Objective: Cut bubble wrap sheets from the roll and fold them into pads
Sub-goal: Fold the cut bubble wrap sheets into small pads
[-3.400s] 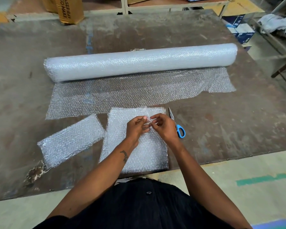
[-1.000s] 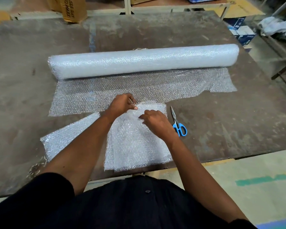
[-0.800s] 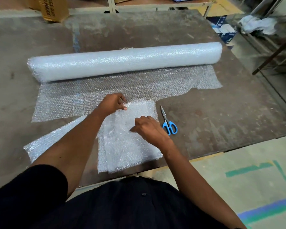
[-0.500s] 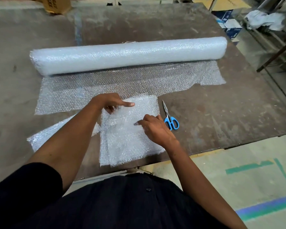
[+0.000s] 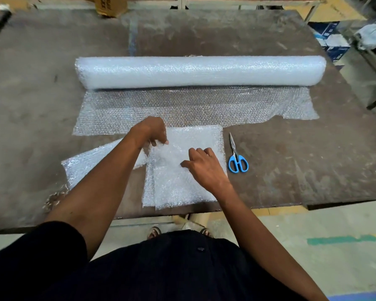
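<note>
A long bubble wrap roll [image 5: 201, 71] lies across the table, its loose unrolled end [image 5: 182, 107] spread flat toward me. In front of it sits a cut bubble wrap sheet [image 5: 176, 183], folded into layers near the table's front edge. My left hand [image 5: 151, 132] pinches the sheet's upper left corner and lifts it slightly. My right hand [image 5: 203, 165] rests on the sheet's middle, fingers curled, pressing it down. A finished folded pad [image 5: 80, 165] lies to the left, partly hidden by my left forearm. Blue-handled scissors [image 5: 237, 158] lie shut just right of the sheet.
The worn brown table [image 5: 313, 159] stretches wide around the work. A cardboard box [image 5: 110, 5] stands at the far edge. Blue-and-white boxes [image 5: 331, 40] and a metal frame sit off the table's right side. The table's front edge runs just below the sheet.
Both hands moved from the sheet's middle to its far part; the left hand went to the upper left corner and now pinches it up. The right hand slid slightly toward me on the sheet.
</note>
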{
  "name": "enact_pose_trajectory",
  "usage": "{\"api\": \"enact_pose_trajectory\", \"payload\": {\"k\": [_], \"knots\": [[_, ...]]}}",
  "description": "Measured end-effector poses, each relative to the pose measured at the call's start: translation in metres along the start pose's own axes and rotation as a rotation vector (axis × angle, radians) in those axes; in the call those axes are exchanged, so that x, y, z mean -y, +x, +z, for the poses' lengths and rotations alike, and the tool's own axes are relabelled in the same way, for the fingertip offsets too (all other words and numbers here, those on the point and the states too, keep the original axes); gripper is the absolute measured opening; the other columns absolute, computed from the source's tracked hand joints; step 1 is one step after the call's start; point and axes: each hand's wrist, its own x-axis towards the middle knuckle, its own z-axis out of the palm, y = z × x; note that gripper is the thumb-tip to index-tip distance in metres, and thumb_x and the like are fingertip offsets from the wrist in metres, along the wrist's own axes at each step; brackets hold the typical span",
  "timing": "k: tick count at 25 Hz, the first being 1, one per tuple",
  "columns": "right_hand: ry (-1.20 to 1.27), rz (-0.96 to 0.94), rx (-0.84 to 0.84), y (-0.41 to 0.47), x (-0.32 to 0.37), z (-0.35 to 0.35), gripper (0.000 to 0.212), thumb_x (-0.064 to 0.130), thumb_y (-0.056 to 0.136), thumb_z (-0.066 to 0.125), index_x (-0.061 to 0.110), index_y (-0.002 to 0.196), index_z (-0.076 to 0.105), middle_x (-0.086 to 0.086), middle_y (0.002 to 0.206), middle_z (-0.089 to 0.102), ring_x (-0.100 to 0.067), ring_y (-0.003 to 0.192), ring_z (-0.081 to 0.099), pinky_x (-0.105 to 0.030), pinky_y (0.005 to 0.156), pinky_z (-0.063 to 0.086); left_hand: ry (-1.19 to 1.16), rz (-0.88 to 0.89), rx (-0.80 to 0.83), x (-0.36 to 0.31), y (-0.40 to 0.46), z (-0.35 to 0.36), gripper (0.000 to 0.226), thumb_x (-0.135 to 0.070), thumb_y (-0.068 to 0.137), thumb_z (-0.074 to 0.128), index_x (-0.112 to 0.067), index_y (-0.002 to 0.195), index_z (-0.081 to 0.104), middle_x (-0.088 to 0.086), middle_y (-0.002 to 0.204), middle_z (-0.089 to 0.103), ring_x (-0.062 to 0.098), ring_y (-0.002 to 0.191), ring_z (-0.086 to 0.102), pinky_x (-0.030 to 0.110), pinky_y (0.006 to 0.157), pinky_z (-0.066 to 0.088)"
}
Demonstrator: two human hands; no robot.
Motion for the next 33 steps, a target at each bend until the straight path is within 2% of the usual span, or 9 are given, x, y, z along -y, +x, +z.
{"api": "enact_pose_trajectory", "payload": {"k": [7, 11, 13, 16, 19, 24, 27, 29, 33], "knots": [[0.084, -0.037, 0.102, -0.045, -0.006, 0.005, 0.053, 0.015, 0.099, 0.070, 0.044, 0.143, 0.063, 0.003, 0.096, 0.033, -0.022, 0.097, 0.047, -0.043, 0.086, 0.029, 0.276, 0.047, -0.509, 0.001, 0.010, 0.040, 0.062, -0.049, 0.082, 0.087, -0.014, 0.126, 0.061, 0.012, 0.123, 0.065, 0.032, 0.113, 0.063, 0.047, 0.097, 0.051], [0.073, -0.041, 0.197, -0.059, -0.005, 0.007, 0.058, 0.016, 0.101, 0.067, 0.046, 0.149, 0.056, -0.001, 0.114, 0.042, -0.027, 0.116, 0.047, -0.046, 0.093, 0.030, 0.110, 0.124, -0.817, -0.001, -0.009, 0.089, 0.047, -0.043, 0.085, 0.085, -0.015, 0.109, 0.055, 0.007, 0.105, 0.062, 0.028, 0.096, 0.063, 0.044, 0.083, 0.053], [0.069, -0.037, 0.211, -0.064, -0.007, 0.009, 0.058, 0.016, 0.100, 0.067, 0.047, 0.148, 0.055, -0.004, 0.136, 0.045, -0.029, 0.137, 0.041, -0.049, 0.099, 0.029, -0.037, 0.285, -0.723, -0.002, -0.023, 0.111, 0.033, -0.037, 0.093, 0.078, -0.016, 0.112, 0.059, 0.004, 0.103, 0.066, 0.027, 0.096, 0.067, 0.038, 0.082, 0.051], [0.092, -0.033, 0.228, -0.070, -0.007, 0.011, 0.054, 0.018, 0.103, 0.059, 0.046, 0.149, 0.053, 0.000, 0.167, 0.035, -0.026, 0.159, 0.024, -0.054, 0.108, 0.025, 0.010, 0.372, -0.514, -0.005, -0.036, 0.140, 0.049, -0.047, 0.105, 0.057, -0.025, 0.148, 0.051, 0.003, 0.144, 0.061, 0.025, 0.134, 0.057, 0.044, 0.109, 0.042], [0.129, -0.040, 0.251, -0.077, -0.005, 0.018, 0.055, 0.020, 0.105, 0.054, 0.040, 0.156, 0.046, 0.004, 0.170, 0.038, -0.018, 0.160, 0.026, -0.056, 0.112, 0.030, 0.130, 0.316, -0.406, 0.001, -0.036, 0.161, 0.065, -0.062, 0.108, 0.037, -0.030, 0.164, 0.030, -0.002, 0.172, 0.028, 0.019, 0.158, 0.027, 0.046, 0.123, 0.024], [0.157, -0.067, 0.223, -0.097, -0.012, 0.029, 0.076, 0.004, 0.093, 0.053, 0.028, 0.163, 0.038, 0.004, 0.173, 0.033, -0.016, 0.161, 0.026, -0.042, 0.116, 0.029, 0.223, 0.388, -0.400, 0.020, -0.037, 0.171, 0.070, -0.069, 0.106, 0.016, -0.037, 0.168, 0.008, -0.007, 0.177, 0.001, 0.013, 0.163, 0.004, 0.046, 0.130, 0.010], [0.208, -0.071, 0.063, -0.104, -0.017, 0.022, 0.062, 0.017, 0.092, 0.056, 0.021, 0.154, 0.050, -0.001, 0.160, 0.052, -0.021, 0.145, 0.050, -0.043, 0.106, 0.043, 0.223, 0.388, -0.387, 0.022, -0.038, 0.170, 0.071, -0.071, 0.104, 0.010, -0.039, 0.168, 0.003, -0.008, 0.177, -0.003, 0.012, 0.163, 0.000, 0.047, 0.130, 0.010], [0.206, 0.073, -0.089, -0.098, -0.014, 0.017, 0.053, 0.019, 0.095, 0.055, 0.019, 0.148, 0.057, -0.003, 0.147, 0.060, -0.022, 0.131, 0.059, -0.044, 0.097, 0.045, 0.221, 0.401, -0.399, 0.020, -0.040, 0.168, 0.066, -0.066, 0.108, 0.017, -0.041, 0.167, 0.003, -0.006, 0.177, -0.003, 0.013, 0.163, 0.001, 0.047, 0.130, 0.010], [0.022, 0.822, -0.170, -0.075, -0.013, 0.021, 0.038, 0.031, 0.102, 0.059, 0.016, 0.137, 0.060, -0.010, 0.124, 0.062, -0.033, 0.114, 0.059, -0.048, 0.091, 0.038, 0.235, 0.545, -0.475, 0.006, -0.046, 0.172, 0.061, -0.030, 0.109, 0.042, -0.037, 0.165, 0.021, -0.004, 0.176, 0.013, 0.013, 0.161, 0.014, 0.040, 0.125, 0.020]]}}
